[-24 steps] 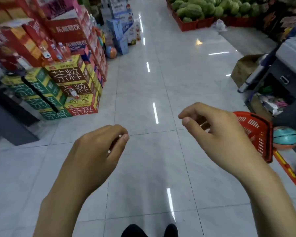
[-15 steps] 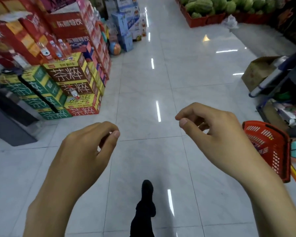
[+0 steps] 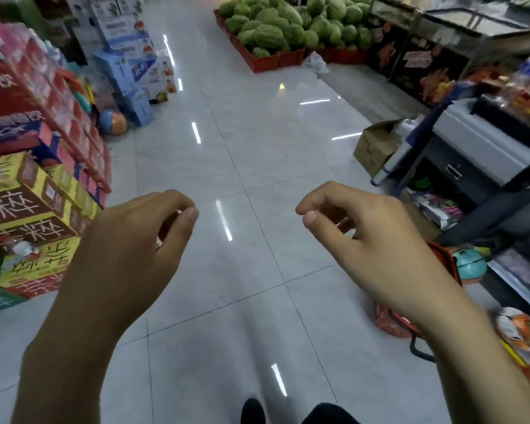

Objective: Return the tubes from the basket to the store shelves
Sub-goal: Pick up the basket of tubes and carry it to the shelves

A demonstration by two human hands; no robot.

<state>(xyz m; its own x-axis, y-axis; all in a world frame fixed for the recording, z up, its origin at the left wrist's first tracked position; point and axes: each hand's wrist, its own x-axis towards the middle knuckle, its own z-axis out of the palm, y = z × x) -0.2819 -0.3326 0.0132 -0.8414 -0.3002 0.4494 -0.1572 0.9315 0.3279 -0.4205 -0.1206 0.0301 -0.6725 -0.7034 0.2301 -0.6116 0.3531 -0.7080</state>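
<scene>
My left hand (image 3: 129, 255) and my right hand (image 3: 371, 237) hover in front of me above the tiled floor, fingers loosely curled, holding nothing. The red plastic basket (image 3: 390, 324) stands on the floor at the right, mostly hidden behind my right wrist and forearm; its black handle shows below it. I cannot see into the basket, and no tubes are in view.
Stacked drink cartons (image 3: 28, 209) line the left side, with a ball (image 3: 112, 122) beside them. A grey counter (image 3: 484, 148) and a cardboard box (image 3: 375, 148) stand at the right. Watermelons (image 3: 288, 26) fill red crates at the far end of the aisle.
I have stepped forward along the aisle. The basket now lies lower and closer, behind my right wrist. Both hands keep the same loose pose.
</scene>
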